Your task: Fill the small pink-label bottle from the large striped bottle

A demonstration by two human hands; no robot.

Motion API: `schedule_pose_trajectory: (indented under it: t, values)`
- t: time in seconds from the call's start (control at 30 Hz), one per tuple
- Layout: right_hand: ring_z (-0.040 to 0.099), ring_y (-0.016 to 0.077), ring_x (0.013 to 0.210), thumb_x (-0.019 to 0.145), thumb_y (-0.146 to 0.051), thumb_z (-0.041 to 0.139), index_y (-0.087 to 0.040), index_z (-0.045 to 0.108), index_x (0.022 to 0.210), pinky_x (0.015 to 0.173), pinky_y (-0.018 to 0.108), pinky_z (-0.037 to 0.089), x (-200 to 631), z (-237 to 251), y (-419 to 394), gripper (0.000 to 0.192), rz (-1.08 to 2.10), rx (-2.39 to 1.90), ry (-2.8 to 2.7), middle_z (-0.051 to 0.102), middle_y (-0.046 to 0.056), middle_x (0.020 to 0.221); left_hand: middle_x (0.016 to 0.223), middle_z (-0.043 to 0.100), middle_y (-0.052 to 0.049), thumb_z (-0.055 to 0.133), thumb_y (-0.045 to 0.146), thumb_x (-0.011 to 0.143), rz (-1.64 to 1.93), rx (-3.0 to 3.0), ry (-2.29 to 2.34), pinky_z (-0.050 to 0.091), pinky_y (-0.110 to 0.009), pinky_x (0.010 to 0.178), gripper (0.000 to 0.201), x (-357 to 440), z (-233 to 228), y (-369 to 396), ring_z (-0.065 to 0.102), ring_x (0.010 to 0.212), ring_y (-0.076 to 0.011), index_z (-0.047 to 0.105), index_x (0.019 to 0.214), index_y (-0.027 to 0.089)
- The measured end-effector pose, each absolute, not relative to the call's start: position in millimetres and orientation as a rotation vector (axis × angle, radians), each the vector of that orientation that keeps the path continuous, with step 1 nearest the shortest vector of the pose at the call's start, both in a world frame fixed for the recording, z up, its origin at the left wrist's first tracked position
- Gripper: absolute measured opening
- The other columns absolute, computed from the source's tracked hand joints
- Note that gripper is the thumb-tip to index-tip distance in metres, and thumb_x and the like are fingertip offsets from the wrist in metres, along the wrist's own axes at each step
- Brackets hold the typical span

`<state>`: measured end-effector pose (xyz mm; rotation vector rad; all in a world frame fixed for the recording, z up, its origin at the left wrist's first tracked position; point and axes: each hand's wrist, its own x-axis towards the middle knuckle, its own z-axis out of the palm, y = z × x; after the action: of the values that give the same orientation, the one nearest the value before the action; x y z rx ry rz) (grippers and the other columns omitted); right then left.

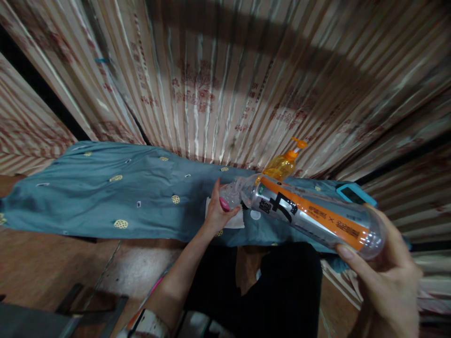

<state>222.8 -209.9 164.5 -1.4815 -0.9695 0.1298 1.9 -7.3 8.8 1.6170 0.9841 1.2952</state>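
Your right hand [384, 277] grips the bottle [310, 216] by its base; your left hand [220, 211] pinches its cap end, above the table [105, 197]

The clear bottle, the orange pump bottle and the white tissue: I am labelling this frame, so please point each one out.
clear bottle [317, 218]: head view, on its orange label band.
orange pump bottle [281, 165]: head view, on its amber body.
white tissue [235, 221]: head view, on the corner below the left hand [217, 212].
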Motion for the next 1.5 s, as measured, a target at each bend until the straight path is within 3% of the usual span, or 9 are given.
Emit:
schedule_pose_trajectory:
  t: [0.63,1.07,1.5]
  values:
    - [0.052,0.0422,0.150,0.068,-0.046,0.102,-0.026,0.067,0.152,0.135,0.068,0.022,220.8,161.3,-211.7,0.093,0.119,-1.518,-1.006,0.065,0.009,0.153,0.153,0.065,-0.016,0.096,0.028,0.071,1.285,1.610,0.976,0.048,-0.052,0.126,0.122,0.7,10.6,-7.6,0.065,0.144,-0.0332,0.025,0.170,0.025]
    - [0.050,0.0404,0.150,0.068,-0.035,0.103,-0.029,0.071,0.149,0.136,0.069,0.016,220.8,158.8,-211.5,0.088,0.155,-1.461,-0.995,0.068,0.005,0.145,0.153,0.066,-0.016,0.097,0.030,0.070,1.278,1.603,0.999,0.048,-0.051,0.126,0.123,0.3,11.7,-8.1,0.066,0.143,-0.0333,0.026,0.170,0.025]
    - [0.051,0.0430,0.150,0.066,-0.039,0.104,-0.028,0.070,0.149,0.135,0.071,0.017,219.8,159.0,-211.8,0.091,0.152,-1.467,-0.969,0.066,0.007,0.151,0.151,0.066,-0.015,0.097,0.028,0.070,1.292,1.605,0.990,0.049,-0.051,0.125,0.122,0.5,12.1,-8.3,0.066,0.142,-0.0335,0.027,0.170,0.025]
